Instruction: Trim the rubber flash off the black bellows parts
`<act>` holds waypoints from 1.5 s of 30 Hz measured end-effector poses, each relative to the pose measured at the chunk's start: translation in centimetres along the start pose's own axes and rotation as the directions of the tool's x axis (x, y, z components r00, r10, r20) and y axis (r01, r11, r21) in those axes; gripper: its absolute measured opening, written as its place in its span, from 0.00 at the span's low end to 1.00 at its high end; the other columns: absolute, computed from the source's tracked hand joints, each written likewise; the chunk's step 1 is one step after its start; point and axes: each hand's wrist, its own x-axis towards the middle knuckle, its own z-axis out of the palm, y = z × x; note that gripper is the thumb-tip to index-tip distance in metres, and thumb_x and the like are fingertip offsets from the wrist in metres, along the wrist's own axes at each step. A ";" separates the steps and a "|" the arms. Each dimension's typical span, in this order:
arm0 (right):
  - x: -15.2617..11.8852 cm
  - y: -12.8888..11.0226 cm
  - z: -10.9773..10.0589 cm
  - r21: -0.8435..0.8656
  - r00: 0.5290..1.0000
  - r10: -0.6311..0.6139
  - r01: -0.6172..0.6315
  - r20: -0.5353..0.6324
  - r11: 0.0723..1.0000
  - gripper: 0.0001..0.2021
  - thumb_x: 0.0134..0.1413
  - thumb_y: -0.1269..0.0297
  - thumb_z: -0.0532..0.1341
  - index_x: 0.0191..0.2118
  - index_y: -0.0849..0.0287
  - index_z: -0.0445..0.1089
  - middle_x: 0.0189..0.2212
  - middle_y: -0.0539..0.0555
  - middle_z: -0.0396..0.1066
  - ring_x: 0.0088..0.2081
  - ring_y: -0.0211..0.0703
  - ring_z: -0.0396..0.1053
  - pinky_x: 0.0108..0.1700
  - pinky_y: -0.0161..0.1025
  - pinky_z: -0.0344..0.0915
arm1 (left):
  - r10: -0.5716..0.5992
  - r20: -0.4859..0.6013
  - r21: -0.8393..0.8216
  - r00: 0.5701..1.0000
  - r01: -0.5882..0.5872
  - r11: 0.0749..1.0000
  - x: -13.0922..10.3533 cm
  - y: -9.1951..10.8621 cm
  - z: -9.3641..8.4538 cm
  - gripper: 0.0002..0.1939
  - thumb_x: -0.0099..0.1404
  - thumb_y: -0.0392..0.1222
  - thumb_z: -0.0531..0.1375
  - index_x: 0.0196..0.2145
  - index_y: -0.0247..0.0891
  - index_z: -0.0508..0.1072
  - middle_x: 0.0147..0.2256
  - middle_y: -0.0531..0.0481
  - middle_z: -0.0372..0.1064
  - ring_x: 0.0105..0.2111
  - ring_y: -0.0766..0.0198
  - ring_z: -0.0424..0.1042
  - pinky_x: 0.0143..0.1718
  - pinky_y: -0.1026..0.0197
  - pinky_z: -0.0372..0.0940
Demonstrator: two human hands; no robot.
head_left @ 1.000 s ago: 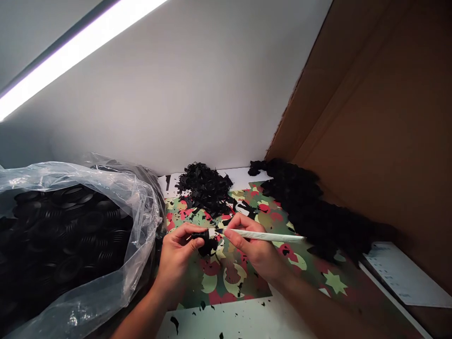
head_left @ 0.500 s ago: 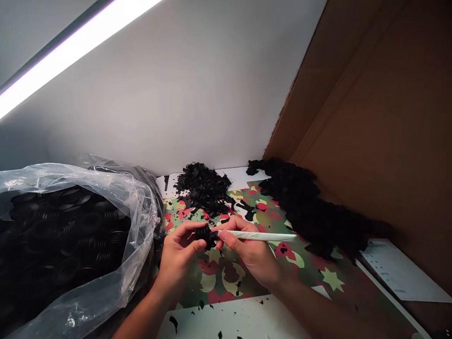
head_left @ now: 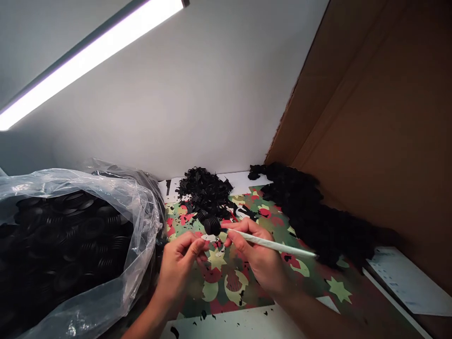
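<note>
My right hand [head_left: 259, 252] is closed around a slim tool with a white wrapped handle [head_left: 278, 246], which slants down to the right. Just past its fingertips is a black ribbed round part [head_left: 212, 226]; whether the tool's tip or the fingers bear it, I cannot tell. My left hand [head_left: 180, 256] is apart from that part, lower and to the left, thumb pressed toward the curled fingers. Anything pinched there is too small to name. Beneath both hands lies a patterned sheet [head_left: 226, 301] with black scraps on it.
A clear plastic bag [head_left: 141, 221] full of black ribbed parts [head_left: 74, 235] stands at the left. Behind the hands is a heap of black shavings [head_left: 203, 190]. Larger black pieces [head_left: 310, 212] are piled along the cardboard wall [head_left: 381, 132], near a white printed sheet [head_left: 409, 282].
The left hand has let go of the black ribbed part and drawn slightly down. The part now sits higher, and the white handle has tilted down at its right end. The view has shifted a little.
</note>
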 end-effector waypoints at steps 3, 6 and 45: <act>-0.7 0.5 0.6 -0.084 0.993 -0.099 0.103 0.060 0.991 0.12 0.63 0.56 0.61 0.31 0.55 0.73 0.35 0.55 0.80 0.35 0.46 0.77 0.37 0.42 0.73 | -0.206 0.160 -0.184 0.965 0.234 0.955 0.3 -0.7 0.2 0.31 0.48 0.70 0.68 0.28 0.35 0.77 0.22 0.49 0.72 0.21 0.63 0.70 0.22 0.64 0.65; -1.2 0.4 0.9 -0.208 0.934 -0.267 0.318 0.239 0.925 0.07 0.62 0.66 0.60 0.31 0.54 0.72 0.37 0.54 0.81 0.36 0.46 0.77 0.42 0.45 0.71 | -0.291 0.168 -0.282 0.942 0.329 0.901 0.7 -1.1 -0.1 0.29 0.47 0.67 0.71 0.27 0.36 0.74 0.18 0.53 0.68 0.18 0.66 0.67 0.19 0.66 0.62; 1.6 0.2 -2.6 -0.235 0.759 -0.177 0.400 0.627 0.886 0.26 0.72 0.46 0.43 0.24 0.55 0.52 0.23 0.49 0.58 0.32 0.43 0.56 0.38 0.42 0.58 | 0.156 0.244 0.195 0.957 -0.206 0.959 -0.7 1.4 -1.3 0.07 0.57 0.32 0.65 0.28 0.41 0.83 0.25 0.51 0.75 0.27 0.62 0.71 0.30 0.64 0.66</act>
